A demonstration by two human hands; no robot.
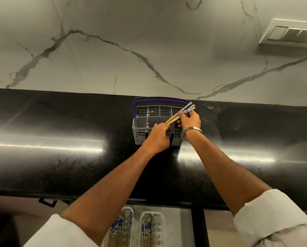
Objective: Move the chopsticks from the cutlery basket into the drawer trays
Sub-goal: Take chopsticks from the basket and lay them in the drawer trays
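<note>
Grey plastic cutlery basket [140, 135] with a purple handle [159, 100] sits on the black tabletop [60, 122], against the marble backsplash [131, 50]. Right hand [190, 121]: fingers [181, 114] pinch a small bundle of chopsticks [182, 113] near their patterned tops, which jut up and beyond the fingers; the yellow tips slant down toward the left hand [158, 138]. Left hand: fingers curled at the lower ends of the bundle, over the basket's compartments; whether they actually grip the sticks, cannot tell. Likely reason for the two-handed hold: keeps the sticks gathered and aligned so they lift out as one. Drawer trays [150, 229] lie open well below the hands, at the tabletop's near edge, already holding chopsticks. Judgement: transfer partly done.
</note>
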